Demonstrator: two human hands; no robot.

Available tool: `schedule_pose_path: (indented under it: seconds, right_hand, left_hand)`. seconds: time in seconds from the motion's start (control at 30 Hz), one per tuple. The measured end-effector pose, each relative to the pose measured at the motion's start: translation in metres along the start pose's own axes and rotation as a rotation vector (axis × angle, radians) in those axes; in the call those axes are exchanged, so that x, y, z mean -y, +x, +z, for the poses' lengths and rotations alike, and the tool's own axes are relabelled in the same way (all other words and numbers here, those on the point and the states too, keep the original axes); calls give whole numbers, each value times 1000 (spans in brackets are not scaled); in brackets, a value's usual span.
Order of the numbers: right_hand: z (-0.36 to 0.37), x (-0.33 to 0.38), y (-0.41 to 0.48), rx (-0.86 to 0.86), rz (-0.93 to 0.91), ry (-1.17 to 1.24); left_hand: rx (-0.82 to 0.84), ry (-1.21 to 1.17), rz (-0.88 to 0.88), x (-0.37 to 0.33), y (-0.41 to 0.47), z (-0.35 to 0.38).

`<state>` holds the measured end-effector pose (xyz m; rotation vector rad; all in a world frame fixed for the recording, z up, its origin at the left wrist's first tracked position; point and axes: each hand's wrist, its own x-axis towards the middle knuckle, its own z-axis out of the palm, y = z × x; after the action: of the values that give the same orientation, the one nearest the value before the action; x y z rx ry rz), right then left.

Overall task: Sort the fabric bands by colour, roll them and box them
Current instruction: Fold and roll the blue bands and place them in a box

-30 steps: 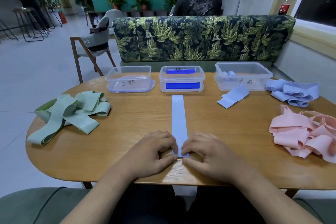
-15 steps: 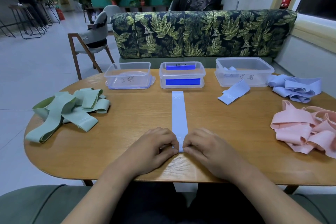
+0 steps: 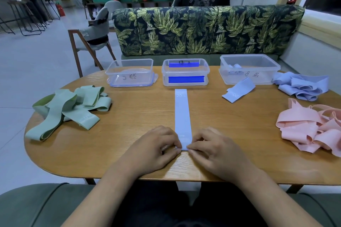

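I see my left hand [image 3: 155,150] and right hand [image 3: 218,153] both pinching the near end of the blue band [image 3: 181,114], which lies flat on the table [image 3: 129,134], pointing toward 12 o'clock

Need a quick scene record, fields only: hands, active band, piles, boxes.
active band: blue band, flat on table, pointing at middle box
left hand: pinches its near end
right hand: pinches same end
green pile: left side
pink pile: right side
blue pile: far right, beside right box
right box: holds blue rolls
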<state>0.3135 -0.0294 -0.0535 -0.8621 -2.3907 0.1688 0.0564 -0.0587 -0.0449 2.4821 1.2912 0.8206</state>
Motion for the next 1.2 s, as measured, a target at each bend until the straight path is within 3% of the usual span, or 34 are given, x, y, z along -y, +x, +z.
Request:
schedule_pose_path:
  seconds: [0.4,0.7,0.9,1.2]
  right_hand:
    - [0,2,-2,25,47,-171]
    - [-3,5,-2,32,53,-155]
    - [-4,2,-1,62,-47,-44]
    - [-1,-2,1,87,79,-4]
  left_hand:
    - [-36,61,-33,-3,3,4]
    - [20,57,-4,-2,2,1]
    - [12,45,-26,-1,1,0]
    - [3,141,-70,0,3,4]
